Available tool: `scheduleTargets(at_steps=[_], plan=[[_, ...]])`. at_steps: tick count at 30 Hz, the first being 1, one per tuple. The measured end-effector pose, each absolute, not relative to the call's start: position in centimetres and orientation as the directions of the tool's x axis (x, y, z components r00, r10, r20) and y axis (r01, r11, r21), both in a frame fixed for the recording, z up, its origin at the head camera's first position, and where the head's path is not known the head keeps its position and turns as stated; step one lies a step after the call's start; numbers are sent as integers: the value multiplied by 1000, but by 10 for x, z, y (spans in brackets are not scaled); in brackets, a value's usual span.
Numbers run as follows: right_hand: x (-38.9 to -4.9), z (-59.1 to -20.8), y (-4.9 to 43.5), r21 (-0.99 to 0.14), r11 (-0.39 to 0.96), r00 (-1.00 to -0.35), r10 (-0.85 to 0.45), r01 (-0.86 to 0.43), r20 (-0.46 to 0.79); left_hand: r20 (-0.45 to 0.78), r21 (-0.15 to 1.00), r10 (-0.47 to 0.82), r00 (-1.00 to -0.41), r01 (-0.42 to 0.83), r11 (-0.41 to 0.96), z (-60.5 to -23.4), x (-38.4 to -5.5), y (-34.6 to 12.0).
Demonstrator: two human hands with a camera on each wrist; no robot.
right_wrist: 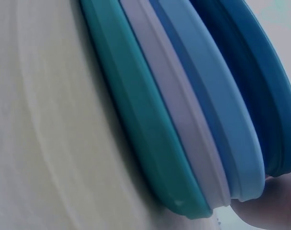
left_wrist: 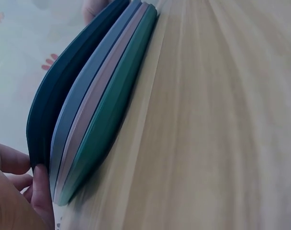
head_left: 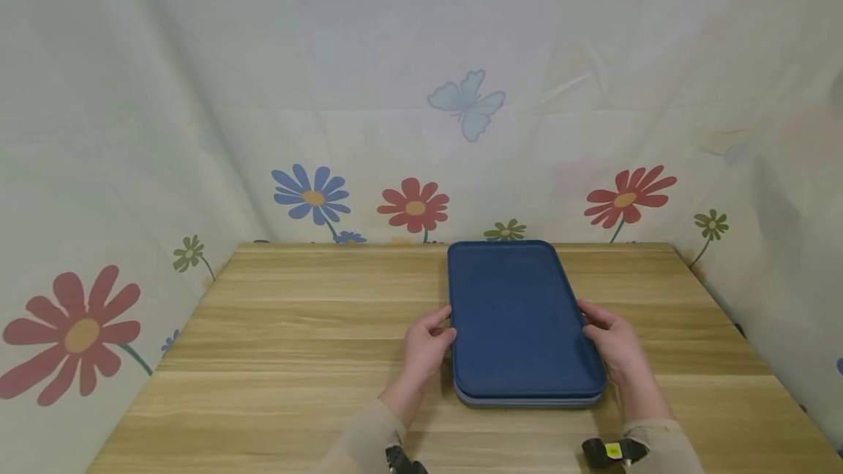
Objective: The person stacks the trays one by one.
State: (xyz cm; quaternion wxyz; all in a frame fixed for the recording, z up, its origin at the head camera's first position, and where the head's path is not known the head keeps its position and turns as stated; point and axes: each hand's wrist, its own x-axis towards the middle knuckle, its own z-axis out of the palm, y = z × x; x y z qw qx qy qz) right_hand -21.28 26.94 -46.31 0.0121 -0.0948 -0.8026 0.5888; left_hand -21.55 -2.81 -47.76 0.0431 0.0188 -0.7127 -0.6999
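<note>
A dark blue rectangular tray (head_left: 520,320) lies at the top of a stack, its long sides running away from me. My left hand (head_left: 424,348) pinches its left rim, and my right hand (head_left: 617,348) pinches the right rim opposite. Beneath it, the right wrist view shows a light blue tray (right_wrist: 215,96), a pale pink one (right_wrist: 184,115) and a green one (right_wrist: 143,110) at the bottom. Fingers (left_wrist: 41,191) of the left hand touch the dark blue rim in the left wrist view. Whether the dark blue tray touches the light blue one all round, I cannot tell.
The stack stands on a wood-grain table (head_left: 296,328), right of its middle, reaching the back edge. A pale cloth backdrop (head_left: 369,57) with printed flowers and butterflies surrounds the table at the back and sides.
</note>
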Motion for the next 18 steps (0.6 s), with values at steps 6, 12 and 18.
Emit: scheduleTargets(at_steps=[6,12,18], plan=[[-214,-468,271,-952,283,-983,166,118,-73,21,999,-88,-996,18,35,-483,-218,-30],[-214,-470,272,-950,294,-985,161,103,-57,118,992,-73,-990,115,45,-484,-215,-33],[-214,-471,273,-944,317,-987,155,96,-49,47,999,-66,-997,45,30,-486,-218,-32]])
